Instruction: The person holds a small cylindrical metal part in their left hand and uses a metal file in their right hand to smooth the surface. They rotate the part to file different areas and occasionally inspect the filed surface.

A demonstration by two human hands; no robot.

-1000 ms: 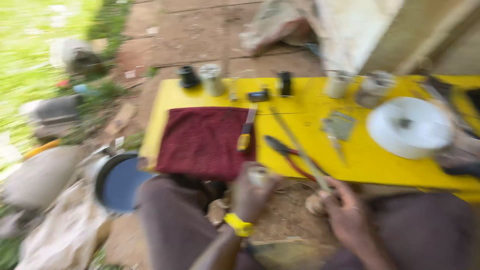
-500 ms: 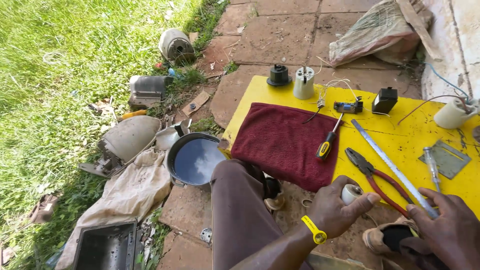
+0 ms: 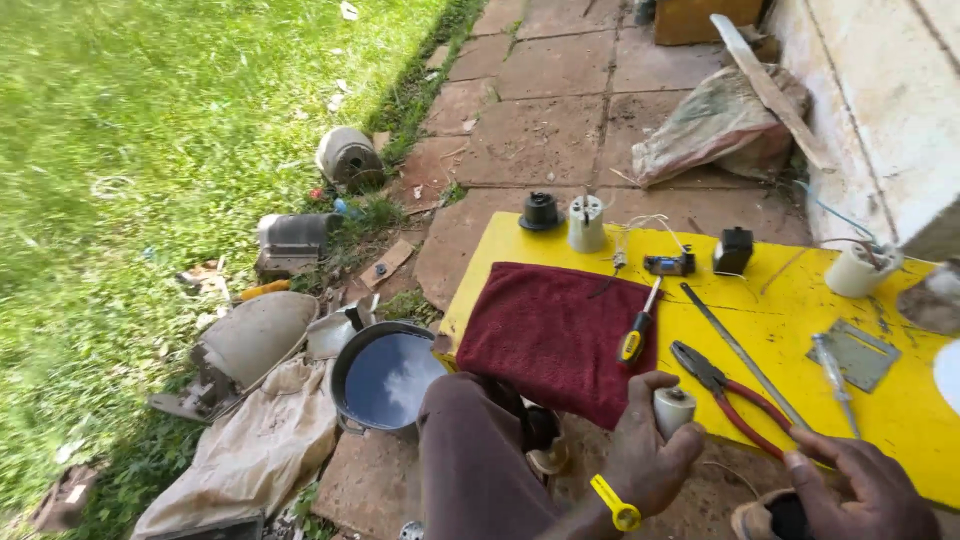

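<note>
Left hand (image 3: 650,455), yellow band (image 3: 615,503) on the wrist, fingers wrapped around a small white cylindrical part (image 3: 673,409); part sits upright in the grip, held just off the near edge of the yellow surface (image 3: 905,410), right beside the dark red cloth (image 3: 555,335). Right hand (image 3: 865,485) low at the bottom right, fingers curled inward; whether they hold anything cannot be told, nothing visible in them. Fingertips lie close to the near end of a long metal strip (image 3: 745,355) that runs diagonally across the surface.

On the surface: red-handled pliers (image 3: 735,395) just right of the held part, handles pointing toward the right hand. Screwdriver with yellow and black handle (image 3: 637,330) lying on the cloth's right edge, tip pointing away from the person. Grey metal plate (image 3: 857,355) with a thin tool lying across it, further right. Back edge: black round part (image 3: 541,212), white socket-like cylinder (image 3: 586,222), small blue and black piece (image 3: 670,264), black box (image 3: 733,250), white cylinder with wires (image 3: 858,270) at the far right.

Person's knee in brown trousers (image 3: 470,450) between the cloth and a dark round pan (image 3: 385,378) on the ground. Left of the pan: beige sacking (image 3: 255,445), grey casings and scrap on the grass edge. Paved ground behind, filled sack (image 3: 715,125) against the wall.
</note>
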